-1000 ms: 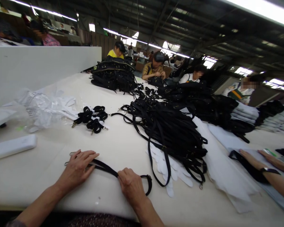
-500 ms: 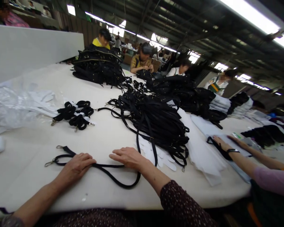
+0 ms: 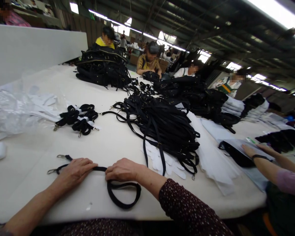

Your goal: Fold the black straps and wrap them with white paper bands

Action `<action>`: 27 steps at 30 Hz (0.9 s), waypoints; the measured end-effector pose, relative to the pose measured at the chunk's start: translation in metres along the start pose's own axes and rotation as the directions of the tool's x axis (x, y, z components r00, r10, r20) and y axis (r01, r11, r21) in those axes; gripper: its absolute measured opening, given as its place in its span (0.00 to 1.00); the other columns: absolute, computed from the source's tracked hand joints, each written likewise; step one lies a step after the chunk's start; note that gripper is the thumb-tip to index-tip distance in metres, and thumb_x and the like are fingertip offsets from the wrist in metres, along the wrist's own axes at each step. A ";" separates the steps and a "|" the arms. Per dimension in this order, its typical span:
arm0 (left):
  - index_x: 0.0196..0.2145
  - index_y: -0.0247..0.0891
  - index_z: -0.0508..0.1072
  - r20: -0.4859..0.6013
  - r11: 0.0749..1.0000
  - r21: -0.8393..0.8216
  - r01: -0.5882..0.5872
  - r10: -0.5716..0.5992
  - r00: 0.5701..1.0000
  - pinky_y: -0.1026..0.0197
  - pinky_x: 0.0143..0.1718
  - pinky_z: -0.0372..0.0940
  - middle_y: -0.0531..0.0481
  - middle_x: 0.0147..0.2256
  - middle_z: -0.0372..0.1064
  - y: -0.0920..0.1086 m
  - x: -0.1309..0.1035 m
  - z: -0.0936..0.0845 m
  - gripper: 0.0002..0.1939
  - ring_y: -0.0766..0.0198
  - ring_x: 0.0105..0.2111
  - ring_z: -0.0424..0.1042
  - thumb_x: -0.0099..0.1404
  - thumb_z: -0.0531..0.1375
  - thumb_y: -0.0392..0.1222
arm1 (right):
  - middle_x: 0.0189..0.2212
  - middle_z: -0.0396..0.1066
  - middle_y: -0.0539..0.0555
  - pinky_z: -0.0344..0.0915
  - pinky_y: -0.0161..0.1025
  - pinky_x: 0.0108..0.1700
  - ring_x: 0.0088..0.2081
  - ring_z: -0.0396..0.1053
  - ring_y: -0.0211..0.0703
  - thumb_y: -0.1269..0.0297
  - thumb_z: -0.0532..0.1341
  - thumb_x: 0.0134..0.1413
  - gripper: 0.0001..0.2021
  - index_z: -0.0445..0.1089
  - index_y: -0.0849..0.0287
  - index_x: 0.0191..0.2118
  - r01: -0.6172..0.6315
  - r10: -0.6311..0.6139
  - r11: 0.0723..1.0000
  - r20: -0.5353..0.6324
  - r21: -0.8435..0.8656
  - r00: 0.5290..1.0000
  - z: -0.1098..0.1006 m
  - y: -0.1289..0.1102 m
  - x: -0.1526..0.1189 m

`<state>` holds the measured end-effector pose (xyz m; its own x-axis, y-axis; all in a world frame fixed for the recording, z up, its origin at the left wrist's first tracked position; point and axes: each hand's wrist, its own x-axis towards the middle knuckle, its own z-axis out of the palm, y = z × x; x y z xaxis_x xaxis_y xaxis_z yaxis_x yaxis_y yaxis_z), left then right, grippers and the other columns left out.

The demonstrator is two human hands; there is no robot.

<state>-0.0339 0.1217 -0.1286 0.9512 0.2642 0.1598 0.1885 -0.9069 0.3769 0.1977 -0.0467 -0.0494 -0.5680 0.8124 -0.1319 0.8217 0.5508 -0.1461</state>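
Black webbing forms the strap [image 3: 118, 193] that lies flat on the cream table [image 3: 118, 141] at its near edge, directly in front of me. My left hand [image 3: 75, 170] rests palm down on the strap's left section, fingers extended and pressing it onto the table, not curled around it. My right hand [image 3: 121, 169] sits just to the right of it, knuckles up and fingers bent down onto the strap; I cannot tell whether these fingers pinch the webbing or only press it. A short straight run of strap shows between the two hands. To the left of my left hand the two strap ends emerge side by side, each finished with a metal clip [image 3: 51, 171]. Near my right hand the strap folds into a loop that extends toward me and to the right.

Farther out, right of centre, a large pile of straps [image 3: 162, 124] lies partly over white paper sheets [image 3: 211, 157]. To the far left of the pile, a few rolled straps [image 3: 78, 119] lie beside clear plastic bags [image 3: 17, 108]. A stack of black bags [image 3: 102, 70] stands at the far left end of the table. At the right edge, another person's hand [image 3: 250, 151] rests on a black item next to a grey sheet. More people sit along the far side of the table.
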 end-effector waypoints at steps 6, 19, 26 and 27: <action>0.46 0.50 0.77 0.009 0.987 0.000 0.163 -0.163 0.987 0.56 0.46 0.64 0.51 0.41 0.75 -0.022 -0.011 -0.031 0.13 0.57 0.42 0.72 0.69 0.54 0.48 | 0.41 0.76 0.45 0.58 0.33 0.29 0.37 0.73 0.39 0.53 0.57 0.61 0.09 0.70 0.48 0.42 -0.476 0.485 0.865 -0.023 0.157 0.874 0.009 -0.013 0.026; 0.49 0.53 0.75 0.090 0.991 0.017 0.135 -0.136 0.987 0.52 0.50 0.62 0.51 0.42 0.76 -0.001 -0.010 -0.054 0.16 0.56 0.43 0.73 0.70 0.53 0.52 | 0.38 0.78 0.55 0.68 0.41 0.36 0.36 0.76 0.47 0.55 0.54 0.63 0.13 0.72 0.54 0.42 -0.676 0.686 0.725 -0.049 0.129 0.726 0.015 -0.033 0.059; 0.59 0.44 0.65 0.004 0.962 0.201 0.186 -0.190 0.982 0.35 0.60 0.46 0.39 0.56 0.69 0.022 -0.035 -0.032 0.30 0.45 0.56 0.65 0.62 0.61 0.55 | 0.37 0.77 0.53 0.67 0.41 0.35 0.36 0.76 0.47 0.54 0.54 0.63 0.12 0.72 0.53 0.41 -0.704 0.716 0.697 -0.062 0.138 0.696 0.019 -0.035 0.056; 0.58 0.45 0.66 -0.012 0.961 0.205 0.186 -0.188 0.982 0.37 0.60 0.48 0.41 0.54 0.70 0.022 -0.036 -0.029 0.25 0.47 0.55 0.67 0.65 0.59 0.51 | 0.37 0.77 0.53 0.66 0.40 0.35 0.35 0.75 0.47 0.54 0.54 0.63 0.12 0.72 0.53 0.41 -0.704 0.716 0.696 -0.065 0.138 0.695 0.019 -0.035 0.054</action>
<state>-0.0710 0.1016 -0.0990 0.8959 0.4336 0.0968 0.4084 -0.8896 0.2047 0.1374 -0.0261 -0.0698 0.1962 0.9715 -0.1329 0.9659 -0.2148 -0.1446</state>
